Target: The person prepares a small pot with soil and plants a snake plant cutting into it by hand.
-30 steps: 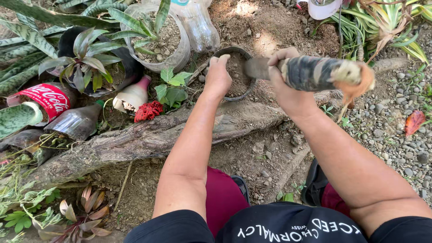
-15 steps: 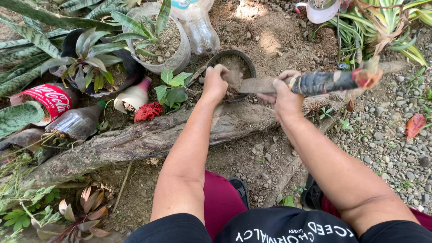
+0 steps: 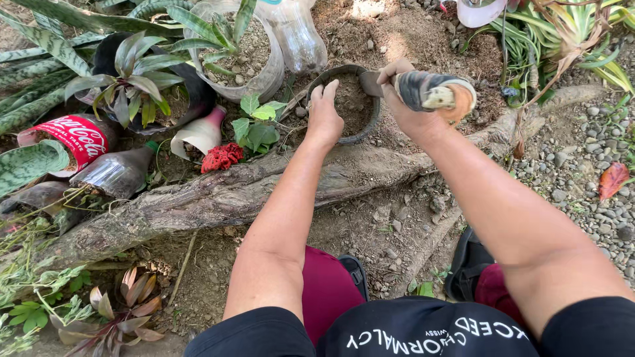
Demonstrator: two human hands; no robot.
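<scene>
Pot (image 3: 316, 84), dark and round, sits on bare soil in the upper centre of the frame, filled with earth, just beyond a log (image 3: 198, 195) that runs from lower left to upper right. Left hand (image 3: 324, 112) rests on the pot's near left rim, fingers curled over the edge and touching it; no object is held in it. Right hand (image 3: 407, 106) is clamped round the handle of a trowel (image 3: 433, 91), a worn grip in black, white and orange. The blade points left into the pot at its right side, its tip at the soil surface. The two hands are apart, on opposite sides of the pot.

Left of the pot stands a small green plant (image 3: 256, 125), with a red flower head (image 3: 222, 157) just beside it. Behind that, at upper centre, a clear cut bottle (image 3: 261, 66) holds gravelly soil and a striped-leaf plant. A dark planter (image 3: 192, 89) with purple-green leaves sits further left. A red-labelled bottle (image 3: 79, 135) and a brown bottle (image 3: 116, 173) lie on their sides at the left edge. Grey gravel (image 3: 575, 158) covers the right side, with one red leaf (image 3: 612, 180) on it.
</scene>
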